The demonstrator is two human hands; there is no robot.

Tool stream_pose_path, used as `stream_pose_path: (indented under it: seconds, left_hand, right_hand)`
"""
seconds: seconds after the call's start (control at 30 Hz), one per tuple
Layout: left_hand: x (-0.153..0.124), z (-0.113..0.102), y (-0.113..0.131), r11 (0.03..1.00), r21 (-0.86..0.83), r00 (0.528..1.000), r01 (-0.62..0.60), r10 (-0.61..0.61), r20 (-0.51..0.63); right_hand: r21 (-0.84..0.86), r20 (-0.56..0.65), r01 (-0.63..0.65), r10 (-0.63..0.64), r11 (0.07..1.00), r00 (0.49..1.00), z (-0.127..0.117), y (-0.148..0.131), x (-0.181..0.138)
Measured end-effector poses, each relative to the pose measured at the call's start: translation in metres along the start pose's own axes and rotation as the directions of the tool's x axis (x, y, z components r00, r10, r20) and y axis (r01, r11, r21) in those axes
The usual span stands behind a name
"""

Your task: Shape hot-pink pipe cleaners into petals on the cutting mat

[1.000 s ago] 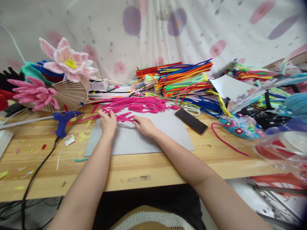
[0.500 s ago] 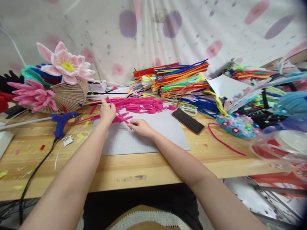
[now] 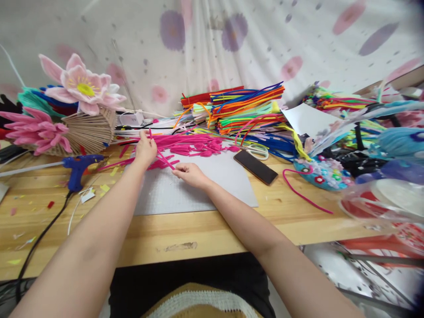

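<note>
My left hand (image 3: pixel 145 149) is closed around the upper end of a pink pipe cleaner (image 3: pixel 162 157) that slants down to the right. My right hand (image 3: pixel 189 172) pinches the lower end of the same pipe cleaner just above a grey cutting mat (image 3: pixel 198 190). Behind both hands lies a heap of pink pipe cleaner pieces (image 3: pixel 195 145) at the mat's far edge.
A blue glue gun (image 3: pixel 77 167) with a black cord lies left on the wooden table (image 3: pixel 185 229). Pink flowers (image 3: pixel 79 86) rest on a fan at far left. Stacked coloured pipe cleaners (image 3: pixel 245 108), scissors (image 3: pixel 258 151), a phone (image 3: pixel 255 166) and craft clutter fill the back and right.
My left hand has lifted away from the mat toward the pink heap, raising its end of the pipe cleaner. My right hand has stayed near the mat, holding the other end.
</note>
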State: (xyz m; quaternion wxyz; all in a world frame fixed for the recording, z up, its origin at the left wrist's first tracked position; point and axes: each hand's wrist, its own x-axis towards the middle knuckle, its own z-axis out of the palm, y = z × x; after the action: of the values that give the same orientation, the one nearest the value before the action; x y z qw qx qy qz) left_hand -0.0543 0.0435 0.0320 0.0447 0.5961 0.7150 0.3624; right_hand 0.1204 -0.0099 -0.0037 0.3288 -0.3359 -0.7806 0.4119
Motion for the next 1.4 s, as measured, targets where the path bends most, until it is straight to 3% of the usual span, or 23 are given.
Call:
stream_pose_path:
  seconds: [0.17, 0.27, 0.37, 0.43, 0.47, 0.5, 0.53, 0.6, 0.63, 0.7, 0.83, 0.93, 1.1, 1.27, 1.4]
  left_hand:
    - [0.01, 0.0, -0.005, 0.992, -0.122, 0.999, 0.027, -0.03, -0.021]
    - [0.013, -0.007, -0.012, 0.973, -0.222, 0.987, 0.058, -0.089, -0.132]
    - [0.004, -0.014, -0.012, 0.941, -0.33, 0.911, 0.076, -0.2, -0.361]
    - [-0.011, -0.014, -0.006, 0.849, -0.508, 0.852, 0.147, -0.369, -0.371]
    - [-0.021, -0.011, -0.001, 0.75, -0.628, 0.836, 0.21, -0.471, -0.283]
    - [-0.031, -0.008, 0.005, 0.615, -0.736, 0.838, 0.283, -0.532, -0.122]
    - [-0.04, -0.004, 0.011, 0.464, -0.801, 0.852, 0.378, -0.512, 0.106]
    - [-0.054, 0.003, 0.022, 0.213, -0.78, 0.792, 0.589, -0.347, 0.503]
    - [-0.057, 0.005, 0.027, 0.141, -0.764, 0.766, 0.63, -0.276, 0.581]
    - [-0.058, 0.006, 0.033, 0.063, -0.759, 0.75, 0.648, -0.228, 0.621]
    - [-0.049, 0.001, 0.037, 0.056, -0.743, 0.741, 0.667, -0.155, 0.654]
    - [-0.049, 0.001, 0.036, 0.148, -0.717, 0.732, 0.681, -0.113, 0.672]
    - [-0.054, 0.008, 0.038, 0.348, -0.745, 0.822, 0.569, -0.246, 0.514]
    - [-0.053, 0.016, 0.037, 0.351, -0.732, 0.803, 0.584, -0.386, 0.455]
    - [-0.052, 0.019, 0.036, 0.335, -0.726, 0.789, 0.6, -0.395, 0.47]
  right_hand:
    - [-0.211, -0.064, -0.019, 0.005, 0.977, 0.998, -0.005, 0.0, -0.005]
    - [-0.351, -0.132, -0.07, 0.025, 0.934, 0.991, -0.004, 0.001, -0.01]
    - [-0.419, -0.219, -0.128, 0.036, 0.899, 0.975, 0.0, 0.001, -0.01]
    - [-0.441, -0.247, -0.128, 0.017, 0.888, 0.969, 0.004, 0.0, -0.008]
    - [-0.449, -0.251, -0.119, 0.003, 0.886, 0.968, 0.005, -0.001, -0.008]
    - [-0.456, -0.248, -0.105, -0.013, 0.884, 0.969, 0.007, -0.002, -0.007]
    - [-0.461, -0.239, -0.088, -0.028, 0.883, 0.971, 0.009, -0.002, -0.007]
    - [-0.467, -0.216, -0.06, -0.048, 0.882, 0.975, 0.011, -0.002, -0.008]
    - [-0.468, -0.211, -0.053, -0.054, 0.882, 0.976, 0.012, -0.001, -0.009]
    - [-0.468, -0.219, -0.056, -0.054, 0.882, 0.974, 0.012, 0.001, -0.01]
    - [-0.444, -0.25, -0.111, -0.004, 0.889, 0.968, 0.01, 0.005, -0.008]
    - [-0.426, -0.252, -0.146, 0.037, 0.893, 0.967, 0.009, 0.006, -0.007]
    - [-0.506, -0.23, -0.14, 0.023, 0.851, 0.973, 0.007, -0.002, -0.007]
    - [-0.593, -0.146, -0.075, -0.016, 0.802, 0.989, 0.007, -0.007, -0.005]
    - [-0.601, -0.118, -0.067, -0.005, 0.797, 0.993, 0.006, -0.003, -0.006]
